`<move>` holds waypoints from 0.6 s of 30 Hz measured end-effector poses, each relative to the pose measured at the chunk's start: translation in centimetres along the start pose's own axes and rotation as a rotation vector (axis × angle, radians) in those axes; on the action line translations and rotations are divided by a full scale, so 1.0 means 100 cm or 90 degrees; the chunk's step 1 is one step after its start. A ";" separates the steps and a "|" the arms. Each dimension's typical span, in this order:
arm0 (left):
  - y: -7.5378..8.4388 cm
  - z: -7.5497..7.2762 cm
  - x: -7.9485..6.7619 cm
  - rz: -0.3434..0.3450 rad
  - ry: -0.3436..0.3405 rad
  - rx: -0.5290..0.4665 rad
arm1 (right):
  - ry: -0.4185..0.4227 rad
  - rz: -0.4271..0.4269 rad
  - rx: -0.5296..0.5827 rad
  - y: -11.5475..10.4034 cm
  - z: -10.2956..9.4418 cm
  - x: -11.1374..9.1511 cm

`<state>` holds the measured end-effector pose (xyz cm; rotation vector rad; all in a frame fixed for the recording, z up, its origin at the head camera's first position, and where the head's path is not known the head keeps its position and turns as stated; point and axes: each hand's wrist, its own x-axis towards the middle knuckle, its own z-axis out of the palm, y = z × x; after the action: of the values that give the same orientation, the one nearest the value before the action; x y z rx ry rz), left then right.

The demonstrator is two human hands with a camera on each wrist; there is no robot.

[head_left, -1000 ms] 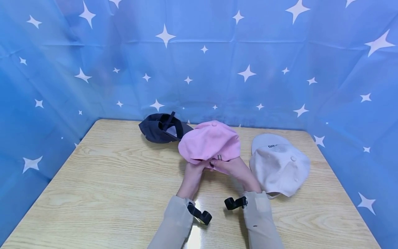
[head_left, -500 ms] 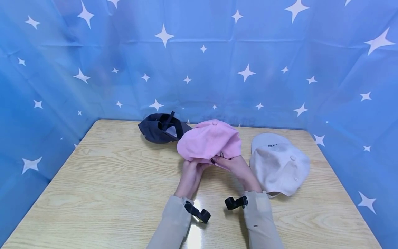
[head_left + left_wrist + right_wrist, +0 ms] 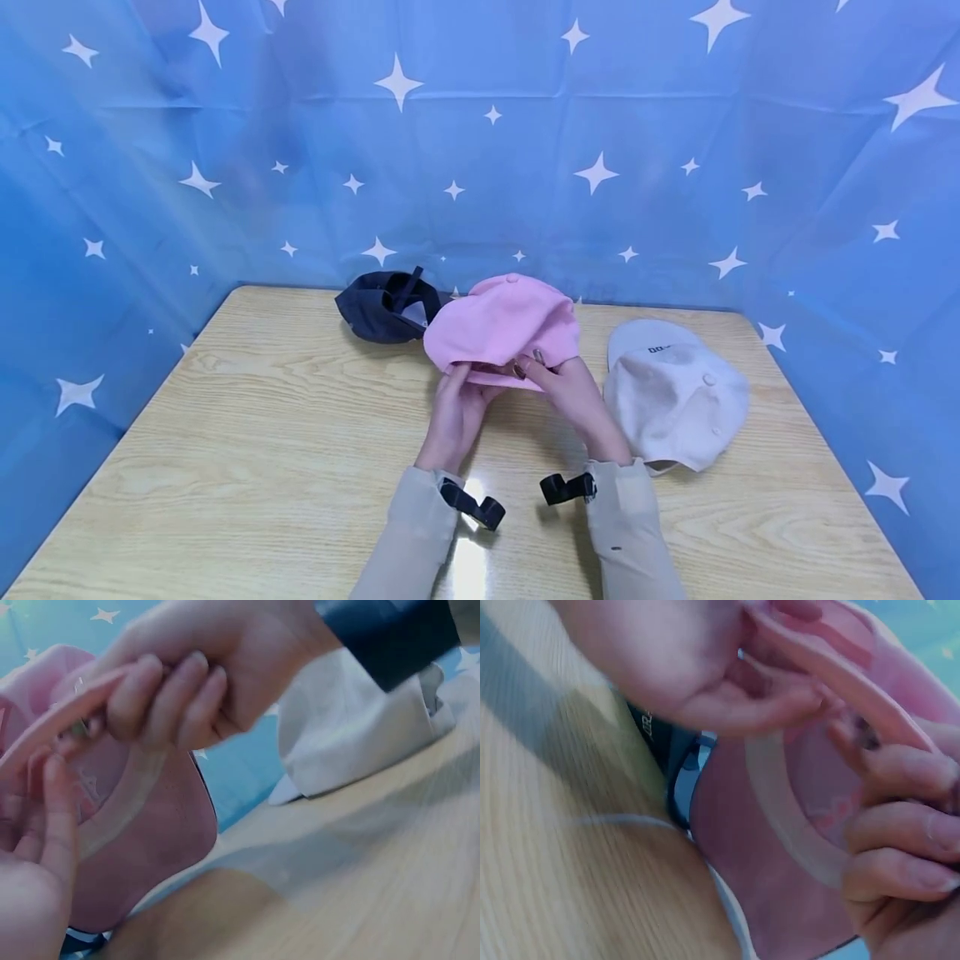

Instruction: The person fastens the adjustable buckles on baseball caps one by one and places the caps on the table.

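Note:
A pink baseball cap [image 3: 501, 321] is held up above the table, crown away from me, its back opening turned toward me. My left hand [image 3: 452, 417] holds the back edge on the left, thumb on the strap. With its fingers curled, my right hand [image 3: 576, 400] pinches the pink strap [image 3: 855, 684] on the right side, at a small metal buckle [image 3: 79, 727] partly hidden by fingers. In both wrist views the pink brim [image 3: 161, 825] hangs below the strap, beyond the hands. Part of the left fingers is hidden under the cap.
A dark navy cap [image 3: 375, 312] lies on its side at the back, just left of the pink one. Close to my right wrist sits a light grey cap [image 3: 678, 400]. The wooden table [image 3: 247, 450] ends at a blue star-patterned curtain [image 3: 480, 150].
The pink cap has risen slightly and tilted, so its back opening shows more. My left hand has shifted a little left and up along the edge. The other caps stay put.

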<state>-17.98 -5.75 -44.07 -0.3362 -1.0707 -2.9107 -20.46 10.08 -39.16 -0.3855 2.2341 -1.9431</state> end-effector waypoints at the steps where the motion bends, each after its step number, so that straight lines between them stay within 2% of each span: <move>1: -0.001 0.000 0.000 -0.010 -0.011 0.011 | 0.026 -0.004 -0.004 0.001 0.001 0.000; 4: -0.007 0.001 -0.002 -0.049 -0.052 0.064 | 0.082 -0.017 0.021 0.004 0.006 -0.001; 9: -0.020 0.003 -0.006 -0.109 -0.070 0.176 | 0.147 -0.001 0.034 0.003 0.018 -0.008; 11: -0.024 0.004 -0.007 -0.120 -0.065 0.196 | 0.172 0.010 0.023 -0.001 0.022 -0.014; 15: -0.030 0.003 -0.009 -0.110 -0.038 0.209 | 0.204 0.024 0.011 -0.007 0.028 -0.022; 18: -0.032 0.000 -0.011 -0.104 0.000 0.206 | 0.211 0.034 0.022 0.003 0.027 -0.020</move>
<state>-17.25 -3.38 -46.32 -0.2467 -1.6094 -2.7975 -17.83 8.14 -39.91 0.0031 2.3665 -2.1473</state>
